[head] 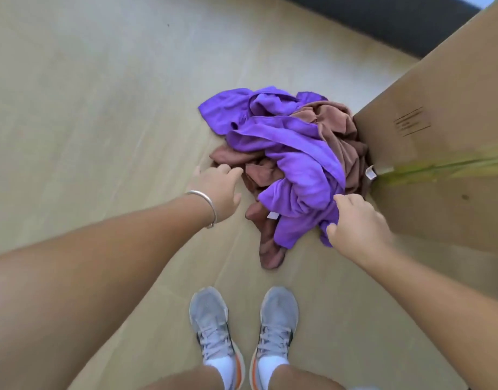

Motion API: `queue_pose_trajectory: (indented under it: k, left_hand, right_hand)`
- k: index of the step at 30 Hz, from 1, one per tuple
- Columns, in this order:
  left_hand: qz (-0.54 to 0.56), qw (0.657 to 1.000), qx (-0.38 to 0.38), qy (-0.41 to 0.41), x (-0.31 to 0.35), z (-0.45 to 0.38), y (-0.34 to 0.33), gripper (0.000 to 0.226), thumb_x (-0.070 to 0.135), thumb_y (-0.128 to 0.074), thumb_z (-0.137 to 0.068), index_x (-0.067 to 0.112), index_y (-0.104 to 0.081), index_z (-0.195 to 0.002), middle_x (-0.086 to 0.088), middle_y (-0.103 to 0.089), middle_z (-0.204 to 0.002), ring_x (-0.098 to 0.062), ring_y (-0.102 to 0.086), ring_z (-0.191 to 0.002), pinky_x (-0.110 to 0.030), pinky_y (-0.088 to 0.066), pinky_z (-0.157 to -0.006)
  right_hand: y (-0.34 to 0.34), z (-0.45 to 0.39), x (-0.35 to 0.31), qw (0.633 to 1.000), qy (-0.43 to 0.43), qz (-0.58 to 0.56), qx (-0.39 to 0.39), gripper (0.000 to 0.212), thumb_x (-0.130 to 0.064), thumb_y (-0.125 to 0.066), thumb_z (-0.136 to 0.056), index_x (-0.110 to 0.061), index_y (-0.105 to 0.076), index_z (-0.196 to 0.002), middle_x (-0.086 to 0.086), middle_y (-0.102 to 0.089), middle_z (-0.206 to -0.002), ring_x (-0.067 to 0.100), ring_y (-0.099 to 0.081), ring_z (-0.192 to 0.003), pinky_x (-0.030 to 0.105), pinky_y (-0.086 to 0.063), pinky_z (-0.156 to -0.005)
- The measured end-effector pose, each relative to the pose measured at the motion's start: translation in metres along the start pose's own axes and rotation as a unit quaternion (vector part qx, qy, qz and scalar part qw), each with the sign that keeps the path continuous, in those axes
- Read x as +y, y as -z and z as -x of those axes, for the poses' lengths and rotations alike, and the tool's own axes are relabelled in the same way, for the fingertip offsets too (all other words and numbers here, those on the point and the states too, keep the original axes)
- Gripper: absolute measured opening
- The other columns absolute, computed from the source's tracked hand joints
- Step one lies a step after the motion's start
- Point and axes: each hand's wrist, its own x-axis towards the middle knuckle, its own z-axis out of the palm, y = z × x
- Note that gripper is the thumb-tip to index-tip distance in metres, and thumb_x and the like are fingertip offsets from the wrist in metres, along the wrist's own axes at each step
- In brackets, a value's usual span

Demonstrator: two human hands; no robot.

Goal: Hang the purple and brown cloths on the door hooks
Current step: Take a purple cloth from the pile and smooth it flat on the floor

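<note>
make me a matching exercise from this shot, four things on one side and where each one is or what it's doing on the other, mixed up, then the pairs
Things:
1. right hand
2. left hand
3. cardboard box
4. silver bracelet

Places or states:
A. stands at the right of the cloth pile
B. circles the left wrist
C. pinches the near edge of the purple cloth
D. reaches, fingers loose, beside the brown cloth

Pairs: 1-C, 2-D, 3-A, 4-B

Bare arms, silver bangle, grey sneakers, white socks
</note>
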Motion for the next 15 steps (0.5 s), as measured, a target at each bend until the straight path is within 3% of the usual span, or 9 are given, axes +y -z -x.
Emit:
queue_pose_trajectory:
  k: [5, 9, 12, 15]
  left_hand:
    - [-0.029, 0.994, 0.099, -0.031, -0.013, -0.097, -0.018, 0.063, 0.04, -0.049, -0.092, 0.023, -0.028, -0.148, -0.002, -0.039, -0.144, -0.025, -0.046, -0.126, -0.045, -0.031, -0.104]
    - [-0.081, 0.986, 0.137, -0.053, -0.016, -0.163, -0.008, 0.07, 0.042, -0.048, -0.092, 0.019, -0.022, -0.152, -0.005, -0.026, -0.155, -0.025, -0.035, -0.137, -0.048, -0.026, -0.112]
    - [-0.14, 0.983, 0.104, -0.055, -0.008, -0.196, 0.0, 0.054, 0.043, -0.046, -0.091, 0.022, -0.042, -0.141, -0.003, -0.035, -0.147, -0.024, -0.036, -0.134, -0.049, -0.027, -0.11]
    - [-0.195, 0.976, 0.087, -0.05, 0.002, -0.204, -0.001, 0.035, 0.034, -0.043, -0.094, 0.025, -0.059, -0.123, 0.0, -0.05, -0.13, -0.023, -0.047, -0.122, -0.046, -0.034, -0.1]
  right_hand:
    - [-0.028, -0.083, 0.009, 0.995, -0.009, 0.038, 0.094, 0.033, -0.023, -0.057, -0.08, -0.013, -0.048, -0.11, 0.005, -0.051, -0.113, 0.027, -0.05, -0.106, 0.036, -0.039, -0.081]
    - [-0.036, -0.133, 0.018, 0.983, 0.006, 0.087, 0.161, 0.048, -0.028, -0.06, -0.076, -0.012, -0.051, -0.121, 0.004, -0.051, -0.122, 0.025, -0.046, -0.119, 0.037, -0.039, -0.094]
    - [-0.044, -0.15, 0.026, 0.979, 0.021, 0.096, 0.177, 0.053, -0.032, -0.058, -0.075, -0.011, -0.054, -0.124, 0.007, -0.052, -0.128, 0.027, -0.044, -0.124, 0.041, -0.039, -0.099]
    - [-0.057, -0.152, 0.031, 0.98, 0.029, 0.119, 0.154, 0.056, -0.038, -0.048, -0.084, -0.016, -0.047, -0.135, 0.002, -0.044, -0.14, 0.021, -0.036, -0.134, 0.039, -0.032, -0.107]
